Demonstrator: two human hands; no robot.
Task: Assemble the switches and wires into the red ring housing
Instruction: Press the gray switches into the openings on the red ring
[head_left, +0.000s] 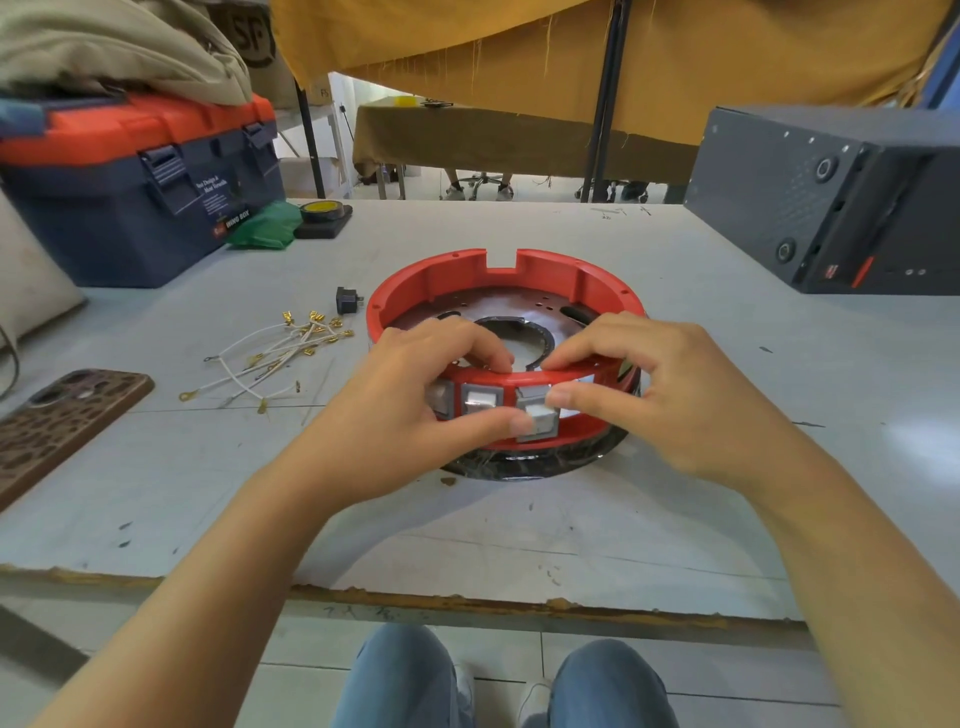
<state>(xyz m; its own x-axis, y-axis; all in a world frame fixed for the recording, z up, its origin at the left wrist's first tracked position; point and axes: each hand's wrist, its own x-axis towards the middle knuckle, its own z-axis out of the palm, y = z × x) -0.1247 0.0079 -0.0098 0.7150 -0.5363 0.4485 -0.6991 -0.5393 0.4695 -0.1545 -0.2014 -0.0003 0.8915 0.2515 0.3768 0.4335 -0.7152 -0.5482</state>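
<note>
Two hands at red ring housing; three switches

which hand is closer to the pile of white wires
Left. The left hand grips the red ring housing just right of the white wires; the right hand is farther right.

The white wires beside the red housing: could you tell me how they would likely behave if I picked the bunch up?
The white wires look thin and curved, so probably floppy and light. They lie crossed, so their brass terminals may snag together.
</note>
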